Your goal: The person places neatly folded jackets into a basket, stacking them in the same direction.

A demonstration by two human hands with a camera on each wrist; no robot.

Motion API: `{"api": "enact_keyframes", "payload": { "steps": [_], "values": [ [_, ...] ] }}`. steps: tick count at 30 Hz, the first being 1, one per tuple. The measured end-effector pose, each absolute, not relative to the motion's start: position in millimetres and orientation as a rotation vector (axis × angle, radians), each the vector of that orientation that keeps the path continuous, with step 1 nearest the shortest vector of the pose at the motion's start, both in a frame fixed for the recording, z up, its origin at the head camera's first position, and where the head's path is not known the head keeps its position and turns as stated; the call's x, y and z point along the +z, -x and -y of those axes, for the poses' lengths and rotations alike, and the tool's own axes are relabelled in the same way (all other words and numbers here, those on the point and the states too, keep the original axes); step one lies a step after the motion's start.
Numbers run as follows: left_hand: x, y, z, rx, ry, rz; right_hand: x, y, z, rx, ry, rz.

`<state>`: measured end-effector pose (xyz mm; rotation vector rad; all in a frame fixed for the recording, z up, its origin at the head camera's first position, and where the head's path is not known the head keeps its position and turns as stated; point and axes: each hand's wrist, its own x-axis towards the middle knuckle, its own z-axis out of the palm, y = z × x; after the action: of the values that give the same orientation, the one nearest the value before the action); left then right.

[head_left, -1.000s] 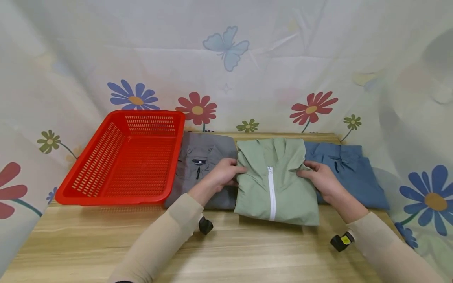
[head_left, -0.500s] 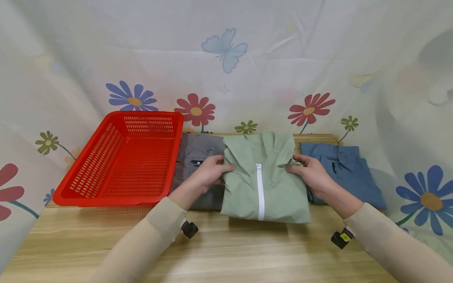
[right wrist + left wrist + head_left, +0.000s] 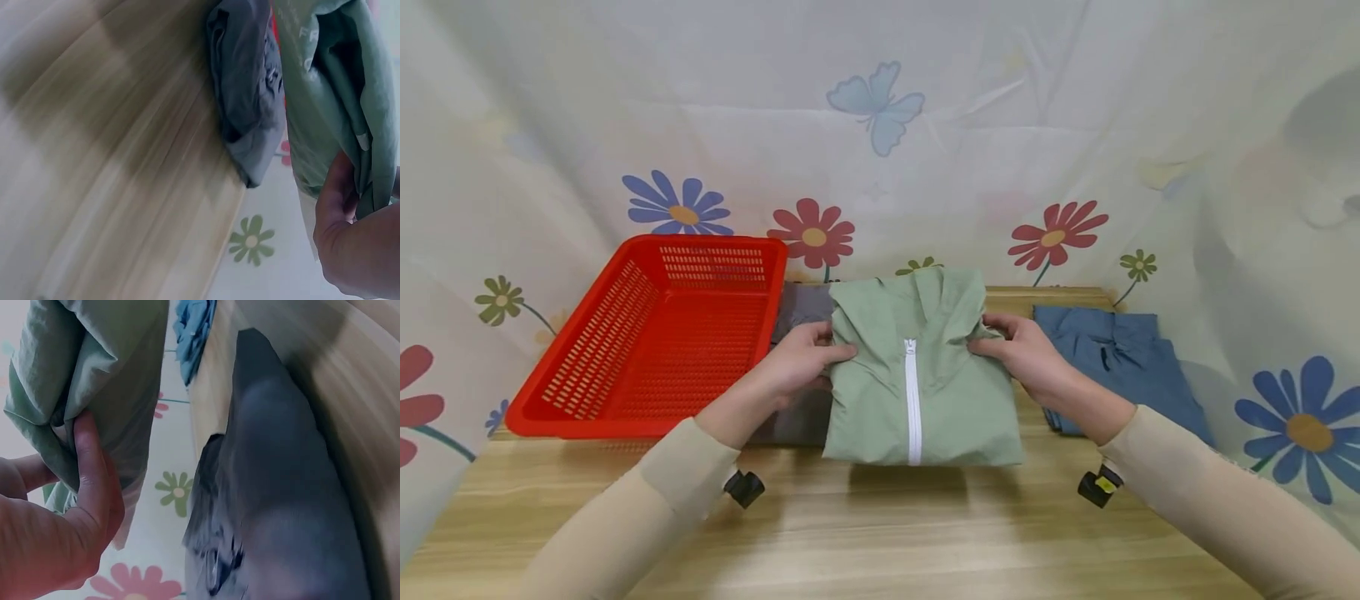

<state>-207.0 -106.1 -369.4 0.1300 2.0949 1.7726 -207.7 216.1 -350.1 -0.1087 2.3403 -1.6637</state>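
A folded light green jacket [image 3: 872, 400] with a white zipper is held above the table, a shadow beneath it. My left hand [image 3: 801, 358] pinches its left edge, thumb on top and fingers underneath. On the opposite edge my right hand [image 3: 1026, 354] grips it the same way. Both wrist views show the folded layers between thumb and fingers, the left hand [image 3: 69, 519] and the right hand [image 3: 356, 237] clear of the table. Partly hidden behind the jacket lies a folded grey garment [image 3: 801, 308]. A folded blue garment [image 3: 1123, 354] lies to the right.
A red plastic basket [image 3: 647, 427] with perforated walls stands at the left of the wooden table [image 3: 865, 533], beside the grey garment. Behind the table hangs a white curtain [image 3: 970, 192] printed with flowers and a butterfly.
Both hands have carried the green jacket leftward and slightly up, off the blue garment's side. It now covers more of the grey garment. The basket and the blue garment have stayed put.
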Motion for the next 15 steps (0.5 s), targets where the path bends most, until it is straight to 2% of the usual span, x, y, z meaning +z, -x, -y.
{"api": "enact_keyframes", "payload": {
  "steps": [15],
  "values": [
    [-344.5, 195.2, 160.9, 1.702, -0.118, -2.167, -329.3, 213.4, -159.5, -1.763, 0.229, -2.233]
  ]
}}
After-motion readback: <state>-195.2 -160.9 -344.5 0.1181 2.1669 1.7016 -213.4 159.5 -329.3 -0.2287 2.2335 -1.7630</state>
